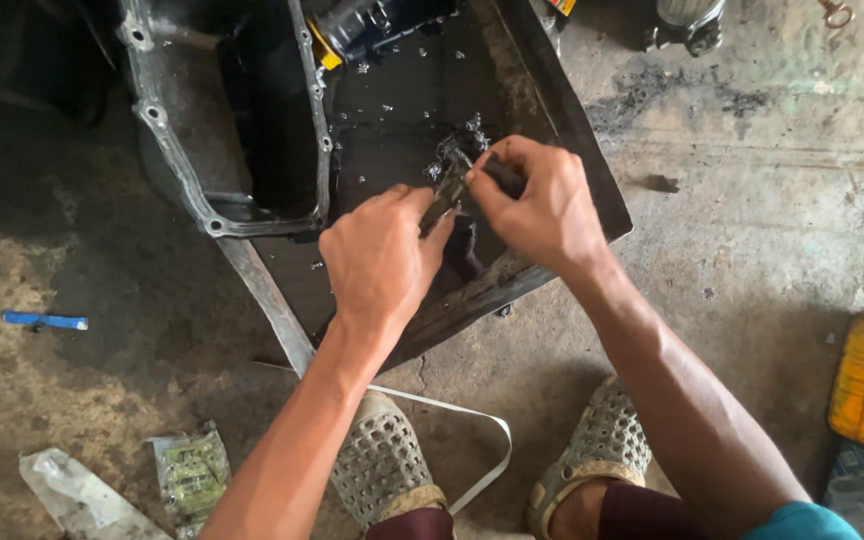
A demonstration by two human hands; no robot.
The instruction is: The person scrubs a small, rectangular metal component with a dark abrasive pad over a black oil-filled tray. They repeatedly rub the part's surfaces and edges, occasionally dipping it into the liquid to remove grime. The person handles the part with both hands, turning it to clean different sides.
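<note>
Both hands meet over a shallow black tray [572,150] of dark oily liquid, likely so drips fall back into it: the left hand [380,262] pinches the lower end of a small grimy metal part [449,185], while the right hand [542,205] closes around its upper end, steadying it above the liquid. An aluminium oil pan [177,150] leans against the tray's left side on the stained concrete floor [752,250]

**Soft daylight, dark upper left**

The concrete floor [752,200] is evenly lit by diffuse light, brightest at upper right. Deep shade is seen at upper left. Glints are thrown off the oily tray [402,110]. Focus is held throughout; slight wide-angle stretching is noticed at the edges.
</note>
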